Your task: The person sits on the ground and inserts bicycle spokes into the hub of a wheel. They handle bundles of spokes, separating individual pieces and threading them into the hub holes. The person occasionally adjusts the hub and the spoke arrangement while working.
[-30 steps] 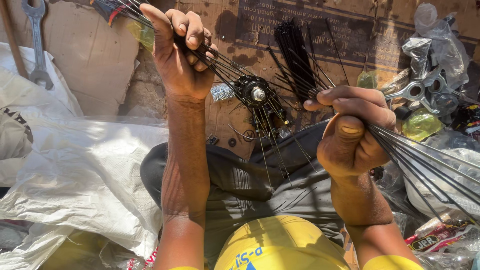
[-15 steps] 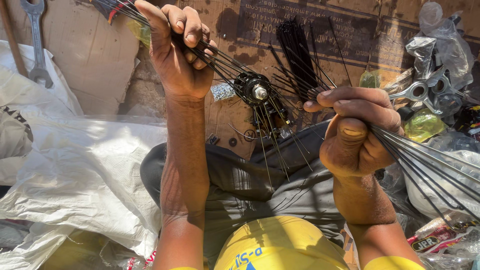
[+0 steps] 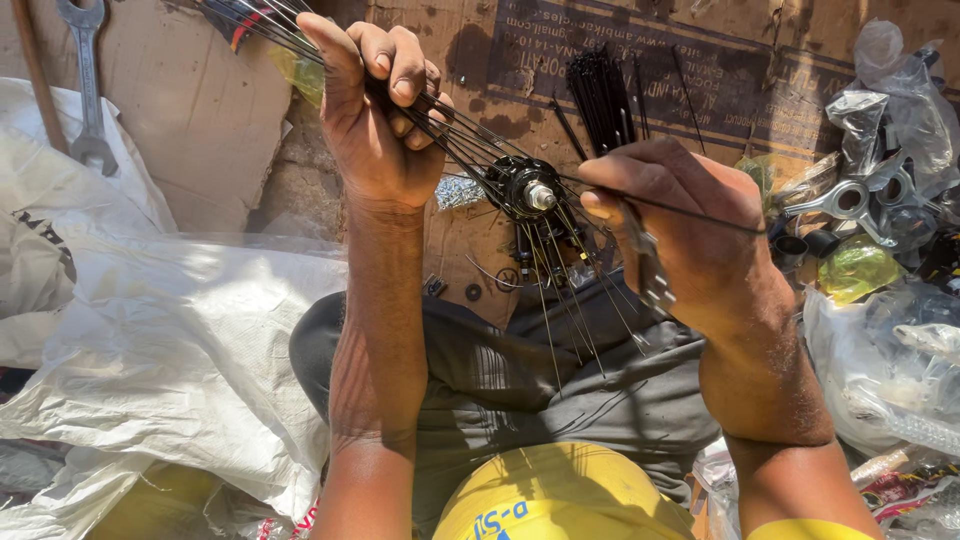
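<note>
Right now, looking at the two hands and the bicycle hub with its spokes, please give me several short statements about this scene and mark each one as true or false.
1. The left hand grips a bundle of spokes that fan out from the wheel hub. True.
2. The right hand is empty and rests on the knee. False: it is raised beside the hub and pinches a single spoke.
3. A spanner lies at the upper left on the cardboard. True.
4. The hub lies flat on the white sack. False: it hangs in the air between the hands, above the lap.
5. A bunch of loose black spokes stands behind the hub. True.
</note>
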